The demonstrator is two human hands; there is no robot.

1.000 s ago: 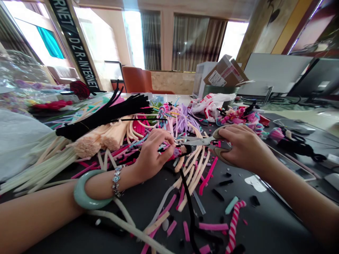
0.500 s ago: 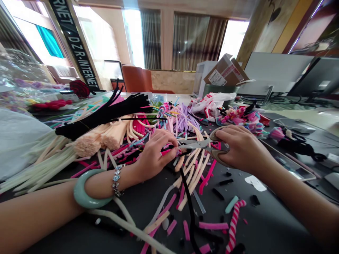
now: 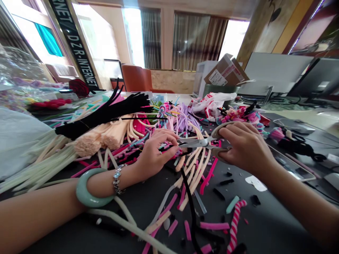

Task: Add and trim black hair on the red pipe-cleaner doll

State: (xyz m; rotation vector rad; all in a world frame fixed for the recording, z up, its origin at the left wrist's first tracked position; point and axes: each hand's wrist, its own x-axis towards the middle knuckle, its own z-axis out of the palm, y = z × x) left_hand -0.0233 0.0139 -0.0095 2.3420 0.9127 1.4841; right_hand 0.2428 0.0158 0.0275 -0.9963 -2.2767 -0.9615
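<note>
Head view: scissors [image 3: 202, 142] at the centre of the frame, over scattered offcuts [image 3: 214, 225].
The right hand [image 3: 245, 145] is clamped on the handles; the left hand [image 3: 156, 152] curls thumb and forefinger by the blade tips, whether clamped on anything I cannot tell. Cream stems [image 3: 196, 179] lie just below. A clean cut would call for steady blades and left fingertips kept well back.

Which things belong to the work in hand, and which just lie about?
In use: right hand holding beige-handled grey metal scissors; small pink fuzzy piece at the left hand.
Apparently lying about: brown cardboard box; white-and-red plastic bag; pale rectangular monitor.
</note>
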